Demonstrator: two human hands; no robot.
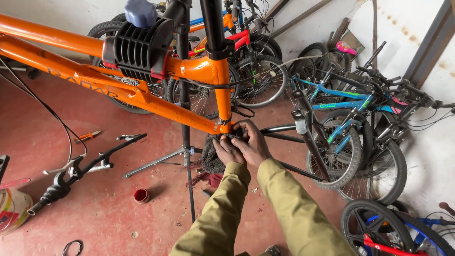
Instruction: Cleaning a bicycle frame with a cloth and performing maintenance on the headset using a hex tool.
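A dark rag (214,154) is being pressed against the bottom bracket of the clamped orange bike frame (142,97) by the left hand (228,150) and right hand (253,142), fingers closed on it; wiping appears underway, handlebar (78,168) lying detached on the floor.

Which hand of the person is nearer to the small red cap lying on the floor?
Left. The left hand presses the dark rag under the orange frame, on the side toward the red cap. The right hand lies just beyond it, farther away.
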